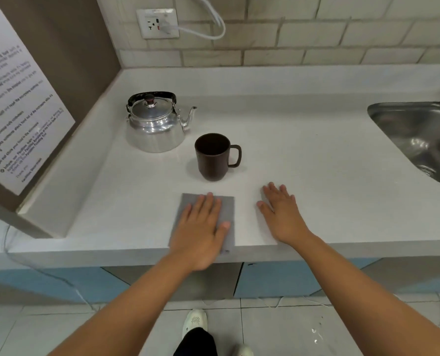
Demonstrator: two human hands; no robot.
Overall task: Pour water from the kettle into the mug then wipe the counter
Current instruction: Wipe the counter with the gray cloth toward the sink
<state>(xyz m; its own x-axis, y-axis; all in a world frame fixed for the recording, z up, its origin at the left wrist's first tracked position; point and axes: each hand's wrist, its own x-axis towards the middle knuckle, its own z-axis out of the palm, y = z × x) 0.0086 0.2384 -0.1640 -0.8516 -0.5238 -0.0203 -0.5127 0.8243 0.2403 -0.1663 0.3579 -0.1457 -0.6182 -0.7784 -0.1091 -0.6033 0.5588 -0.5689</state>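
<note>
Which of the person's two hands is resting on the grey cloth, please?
The left hand lies flat on the grey cloth near the counter's front edge; the right hand rests flat on the bare counter beside it.

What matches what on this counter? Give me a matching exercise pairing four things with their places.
Things:
1. kettle
2. mug
3. cloth
4. sink

Places:
A. under the left hand, at the counter's front edge
B. far right of the counter
C. back left, spout pointing right
D. middle, handle pointing right

Pairs: 1-C, 2-D, 3-A, 4-B
</note>
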